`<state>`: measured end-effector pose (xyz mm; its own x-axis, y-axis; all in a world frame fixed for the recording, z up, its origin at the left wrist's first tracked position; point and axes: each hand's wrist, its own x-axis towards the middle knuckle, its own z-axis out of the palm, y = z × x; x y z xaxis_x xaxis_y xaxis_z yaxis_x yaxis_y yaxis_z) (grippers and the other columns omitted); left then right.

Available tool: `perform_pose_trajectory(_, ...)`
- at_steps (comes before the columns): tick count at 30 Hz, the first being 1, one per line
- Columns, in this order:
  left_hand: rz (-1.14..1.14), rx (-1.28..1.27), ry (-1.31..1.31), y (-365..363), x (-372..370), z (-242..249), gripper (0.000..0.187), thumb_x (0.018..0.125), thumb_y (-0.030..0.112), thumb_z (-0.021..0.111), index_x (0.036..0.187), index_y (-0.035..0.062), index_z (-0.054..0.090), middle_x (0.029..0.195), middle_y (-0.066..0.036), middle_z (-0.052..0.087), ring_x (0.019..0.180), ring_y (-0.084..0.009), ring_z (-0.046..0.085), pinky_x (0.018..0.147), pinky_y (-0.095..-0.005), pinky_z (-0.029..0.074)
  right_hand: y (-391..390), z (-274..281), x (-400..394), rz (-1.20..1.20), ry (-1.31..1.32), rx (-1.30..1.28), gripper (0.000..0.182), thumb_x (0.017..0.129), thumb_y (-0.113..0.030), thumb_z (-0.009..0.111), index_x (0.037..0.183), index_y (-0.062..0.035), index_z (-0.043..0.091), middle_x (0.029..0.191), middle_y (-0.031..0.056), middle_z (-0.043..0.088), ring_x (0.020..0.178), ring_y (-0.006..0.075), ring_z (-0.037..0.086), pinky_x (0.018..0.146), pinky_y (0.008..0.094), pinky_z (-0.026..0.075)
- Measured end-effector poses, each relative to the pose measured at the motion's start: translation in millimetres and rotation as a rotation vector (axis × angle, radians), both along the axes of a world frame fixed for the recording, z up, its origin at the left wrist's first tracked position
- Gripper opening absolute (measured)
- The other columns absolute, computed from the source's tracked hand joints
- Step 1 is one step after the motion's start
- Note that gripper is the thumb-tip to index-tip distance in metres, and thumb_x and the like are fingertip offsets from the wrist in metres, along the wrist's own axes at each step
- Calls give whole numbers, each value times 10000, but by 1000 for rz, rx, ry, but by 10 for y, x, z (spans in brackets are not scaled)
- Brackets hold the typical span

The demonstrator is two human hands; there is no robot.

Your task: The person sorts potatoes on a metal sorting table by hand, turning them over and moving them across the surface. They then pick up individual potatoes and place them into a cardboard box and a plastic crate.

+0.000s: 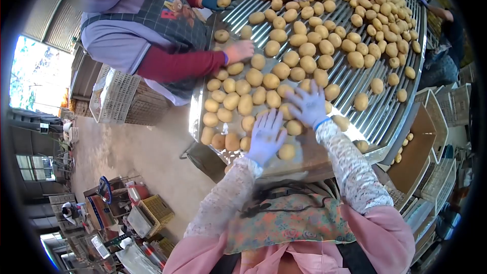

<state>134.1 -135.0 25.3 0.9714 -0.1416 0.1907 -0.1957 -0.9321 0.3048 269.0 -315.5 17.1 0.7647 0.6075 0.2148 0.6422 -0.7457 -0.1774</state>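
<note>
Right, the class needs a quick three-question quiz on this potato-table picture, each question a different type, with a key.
1. True or false: the camera wearer's left hand is clenched in a fist.
2. The checked-apron co-worker holds a potato in a glove that is: A) yellow; B) dark; C) pink.
3. Which of the wearer's hands is nearer the metal bars?
Key: 1. False; 2. B; 3. Right hand.

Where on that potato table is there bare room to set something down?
Some bare metal tabletop lies between the potato beside the left hand and the right lace sleeve. Farther right, the lower metal rollers show open stretches among scattered potatoes. It is crowded left of the left hand, beyond the right hand, and densest at the rollers' upper right.
</note>
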Motion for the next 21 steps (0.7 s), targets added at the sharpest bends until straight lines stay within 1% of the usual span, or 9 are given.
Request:
perform_pose_trajectory(2,193,-94,12,-47,255,-238,660,944,343,599,1481,8,412,1462,-200,463,1246,-390,552,1017,-453,466,-156,-32,-338,164,23,83,556,804,-454,690,1337,-315,616,1482,136,466,1338,476,405,1113,626,300)
perform_pose_trajectory(8,194,187,445,-4,850,22,669,902,325,644,1452,17,419,1185,-245,543,910,-350,672,722,-437,555,-826,222,-1294,187,182,117,558,759,-345,741,1300,-258,636,1408,140,538,1286,406,504,1107,533,354)
perform_pose_trajectory(12,282,250,371,12,1104,-559,542,846,341,716,1305,104,553,1205,-278,557,901,-381,697,703,-423,590,-1044,145,-1495,61,284,292,529,833,-264,720,1347,-193,614,1345,134,594,1271,335,552,1103,475,386)
perform_pose_trajectory(14,223,126,365,-88,1012,-108,404,871,320,688,1182,91,573,1154,-208,604,844,-403,684,718,-444,587,-1033,213,-1585,-305,674,891,514,932,-244,667,1419,-125,554,1321,104,622,1269,250,568,1074,421,426)
perform_pose_trajectory(15,94,-27,9,-153,881,-43,388,877,329,680,1157,83,573,1135,-179,618,870,-396,676,739,-463,581,-1039,95,-1633,-384,873,1220,520,977,-228,634,1461,-89,505,1334,72,614,1282,222,554,1050,384,451)
perform_pose_trajectory(16,-35,-184,-340,-206,721,39,376,883,339,672,1132,75,573,1117,-149,633,895,-389,669,759,-482,574,-1016,192,-1656,-397,867,1231,520,977,-228,634,1461,-89,505,1334,72,614,1282,222,554,1050,384,451)
perform_pose_trajectory(18,-157,-323,-93,-720,372,372,424,873,330,679,1199,82,567,1176,-176,619,995,-387,641,844,-476,539,-941,487,-1586,-481,1191,1796,594,982,-221,628,1526,-117,413,1326,86,610,1255,262,569,1045,395,459)
perform_pose_trajectory(20,-366,-596,391,-1185,45,585,543,854,312,694,1332,96,555,1293,-229,592,1195,-383,584,1015,-463,469,-1178,275,-1560,-527,1309,1869,617,986,-236,618,1539,-129,366,1236,107,632,1140,278,604,1004,402,486)
perform_pose_trajectory(21,-363,-601,386,-1153,-100,552,543,854,312,694,1332,96,555,1293,-229,592,1195,-383,584,1015,-463,469,-1436,40,-1568,-482,963,1299,575,987,-266,619,1504,-141,402,1185,89,640,1067,243,607,959,385,505)
